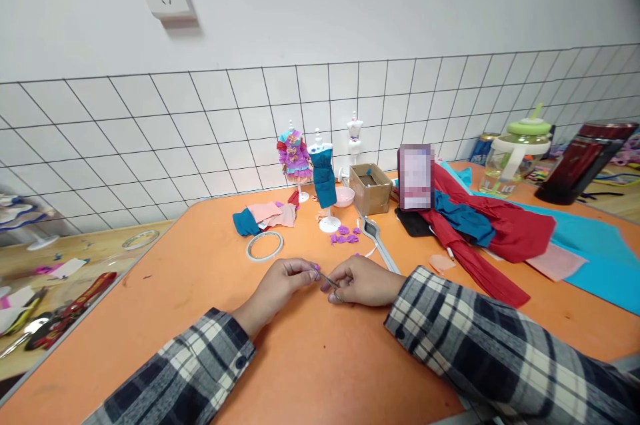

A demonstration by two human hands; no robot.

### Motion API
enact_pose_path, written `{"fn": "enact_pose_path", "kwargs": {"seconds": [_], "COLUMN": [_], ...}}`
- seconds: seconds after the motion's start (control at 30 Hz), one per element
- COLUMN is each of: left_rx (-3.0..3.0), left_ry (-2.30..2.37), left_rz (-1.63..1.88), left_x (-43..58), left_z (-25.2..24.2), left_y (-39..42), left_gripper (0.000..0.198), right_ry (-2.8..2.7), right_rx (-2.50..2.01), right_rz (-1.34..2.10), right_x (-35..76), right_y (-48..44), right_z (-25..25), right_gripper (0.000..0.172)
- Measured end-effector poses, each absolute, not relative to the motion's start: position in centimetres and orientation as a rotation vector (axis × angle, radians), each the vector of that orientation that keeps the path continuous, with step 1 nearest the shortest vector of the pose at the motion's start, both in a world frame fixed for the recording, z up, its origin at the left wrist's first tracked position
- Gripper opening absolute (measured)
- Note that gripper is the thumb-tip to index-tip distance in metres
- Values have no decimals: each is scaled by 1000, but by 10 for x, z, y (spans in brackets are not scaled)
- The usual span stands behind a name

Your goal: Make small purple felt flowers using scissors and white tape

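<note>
My left hand [294,276] pinches a tiny purple piece [317,267] between thumb and fingertips, above the orange table [320,358]. Close by on its right, my right hand [356,280] is closed on a thin metal tool [329,279], whose tip points at the purple piece. What kind of tool it is cannot be made out. Several small purple pieces [343,231] lie just beyond the hands. Behind them stands a mini dress form in a teal dress [324,178], and to its left one in a purple ruffled dress [296,157].
A tape roll [265,247] and fabric scraps [273,213] lie left of the forms. A cardboard box [371,189], a pink bowl [344,197] and a phone [416,178] are behind. Red cloth [515,219], a jug [517,161] and a dark red bottle [580,165] are at right.
</note>
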State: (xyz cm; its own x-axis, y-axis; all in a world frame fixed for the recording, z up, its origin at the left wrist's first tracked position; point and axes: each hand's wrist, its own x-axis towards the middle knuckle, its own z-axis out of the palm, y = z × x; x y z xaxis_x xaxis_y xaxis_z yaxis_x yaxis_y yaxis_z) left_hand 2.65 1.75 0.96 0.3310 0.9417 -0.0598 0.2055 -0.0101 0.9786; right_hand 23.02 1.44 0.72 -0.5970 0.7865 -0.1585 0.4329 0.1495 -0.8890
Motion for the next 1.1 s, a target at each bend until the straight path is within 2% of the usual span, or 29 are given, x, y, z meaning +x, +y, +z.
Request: {"fn": "enact_pose_path", "kwargs": {"seconds": [0.27,0.53,0.6,0.73,0.87,0.93,1.03,1.1], "left_rx": [1470,1415,1380,1300,1159,1072,929,837], "left_ry": [1035,1042,1034,957,897,822,704,626], "left_rz": [821,864,915,1016,1043,1055,1025,933], "left_x": [23,19,19,20,22,23,24,24], "left_z": [8,0,-1,-1,-1,-1,2,6], "left_y": [18,23,24,25,24,22,18,16], "left_gripper": [14,21,20,25,30,26,17,18], "right_ry": [-2038,-1885,-1945,-2091,-2172,-2142,-2048,-1992], "right_rx": [-985,-1096,-1208,-1420,-1469,-1539,-1559,-1540], "right_rz": [1680,1539,1381,830,645,674,1004,1166], "right_x": [232,232,234,236,237,238,240,241], "right_y": [13,20,21,20,19,20,24,25], "right_z": [11,2,2,2,1,-1,-6,-7], "right_gripper": [27,32,29,25,24,33,60,61]}}
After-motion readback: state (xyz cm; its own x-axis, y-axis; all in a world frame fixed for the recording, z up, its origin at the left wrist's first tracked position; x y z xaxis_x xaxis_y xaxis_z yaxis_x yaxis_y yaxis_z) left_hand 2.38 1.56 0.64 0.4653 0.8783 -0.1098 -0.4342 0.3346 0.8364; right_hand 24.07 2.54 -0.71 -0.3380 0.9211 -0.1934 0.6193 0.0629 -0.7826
